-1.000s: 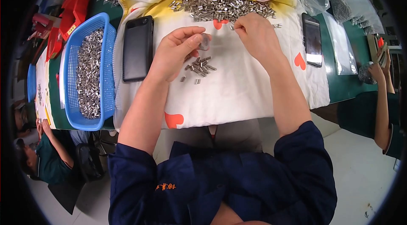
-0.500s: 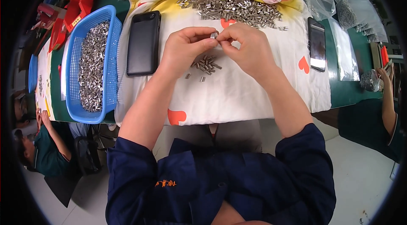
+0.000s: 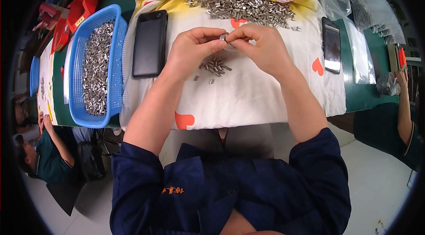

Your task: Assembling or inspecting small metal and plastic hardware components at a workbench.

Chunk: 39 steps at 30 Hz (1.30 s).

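Between thumb and fingers my left hand (image 3: 195,49) pinches a small silvery metal cylinder (image 3: 223,37). The closed thumb and forefinger of my right hand (image 3: 259,47) meet at its right end; whether they hold a separate tiny piece cannot be made out. Below my hands a small pile of metal cylinders (image 3: 215,66) lies on the white cloth (image 3: 239,106), with two loose ones nearer me. A large heap of like cylinders (image 3: 239,7) spreads over the far part of the cloth.
On the left stand a blue basket (image 3: 116,58) of metal cylinders and a black rectangular case (image 3: 149,44). A phone (image 3: 331,44) lies at the right, beside clear plastic bags (image 3: 358,53). Red bins (image 3: 82,2) are at far left. Co-workers sit at both sides.
My right fingers have closed in slightly around the cylinder's right end. My left hand keeps its pinch, and the piles look the same.
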Available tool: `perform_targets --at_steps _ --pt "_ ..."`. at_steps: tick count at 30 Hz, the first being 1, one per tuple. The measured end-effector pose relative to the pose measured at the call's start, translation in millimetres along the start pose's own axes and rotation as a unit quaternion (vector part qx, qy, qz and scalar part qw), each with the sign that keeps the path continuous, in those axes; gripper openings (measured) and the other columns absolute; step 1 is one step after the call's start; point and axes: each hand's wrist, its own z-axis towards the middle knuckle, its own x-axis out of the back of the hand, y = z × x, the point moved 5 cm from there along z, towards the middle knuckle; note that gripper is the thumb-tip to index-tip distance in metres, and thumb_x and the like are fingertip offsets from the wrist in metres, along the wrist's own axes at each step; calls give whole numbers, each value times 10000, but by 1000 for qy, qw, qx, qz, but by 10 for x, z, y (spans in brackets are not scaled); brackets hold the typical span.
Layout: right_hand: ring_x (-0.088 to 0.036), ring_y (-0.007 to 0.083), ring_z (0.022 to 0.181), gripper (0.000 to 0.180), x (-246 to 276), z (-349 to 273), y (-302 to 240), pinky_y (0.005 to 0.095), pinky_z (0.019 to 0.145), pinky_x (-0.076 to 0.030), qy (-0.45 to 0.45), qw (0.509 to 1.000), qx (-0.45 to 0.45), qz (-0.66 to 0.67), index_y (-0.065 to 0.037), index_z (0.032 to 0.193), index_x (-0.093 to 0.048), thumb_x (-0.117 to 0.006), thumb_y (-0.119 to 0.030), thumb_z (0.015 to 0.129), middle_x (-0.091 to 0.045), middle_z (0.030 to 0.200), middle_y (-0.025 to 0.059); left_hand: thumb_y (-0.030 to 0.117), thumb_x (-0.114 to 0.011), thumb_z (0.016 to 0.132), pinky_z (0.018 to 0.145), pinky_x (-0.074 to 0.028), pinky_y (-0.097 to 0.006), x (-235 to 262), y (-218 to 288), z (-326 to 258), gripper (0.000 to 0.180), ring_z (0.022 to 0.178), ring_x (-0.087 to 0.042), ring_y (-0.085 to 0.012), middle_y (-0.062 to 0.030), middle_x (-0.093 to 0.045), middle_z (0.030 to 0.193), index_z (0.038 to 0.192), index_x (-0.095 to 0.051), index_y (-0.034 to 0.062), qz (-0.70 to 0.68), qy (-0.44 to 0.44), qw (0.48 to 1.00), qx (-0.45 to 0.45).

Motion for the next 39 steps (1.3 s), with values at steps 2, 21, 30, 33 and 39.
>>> perform_targets --at_steps 2,21,30,33,39 --pt "-558 143 625 93 -1 17 -1 249 589 -444 -12 1000 -24 10 -21 781 -608 -605 -82 711 -601 708 54 13 -622 740 681 -465 -194 -14 3 -20 254 755 -575 -104 -77 -607 856 980 -563 -45 41 5 999 20" --pt "-560 246 693 65 81 99 209 338 631 -446 66 961 34 -265 -30 739 -586 -564 -84 710 -575 734 99 62 -605 768 649 -452 -194 -14 12 -10 267 746 -554 -74 -34 -605 868 1024 -549 8 -18 4 1000 19" --pt "-491 75 664 101 -65 18 11 210 625 -421 -20 995 -14 97 -4 797 -573 -564 -17 697 -562 750 -4 54 -613 764 650 -466 -181 -1 -39 7 245 720 -551 -70 -33 -597 849 1001 -566 11 -71 5 997 35" --pt "-502 79 665 99 -66 17 -2 211 623 -425 -19 996 -19 89 -5 788 -572 -571 -20 691 -567 749 4 43 -612 762 661 -473 -190 4 -35 3 235 719 -560 -79 -46 -599 854 990 -572 6 -68 1 997 37" --pt "-568 137 613 105 -68 15 -20 239 598 -461 2 1000 19 16 -12 759 -589 -585 -53 663 -584 718 67 33 -615 756 676 -473 -196 -3 -7 -4 243 743 -571 -97 -73 -608 870 987 -568 -22 -7 7 1000 7"
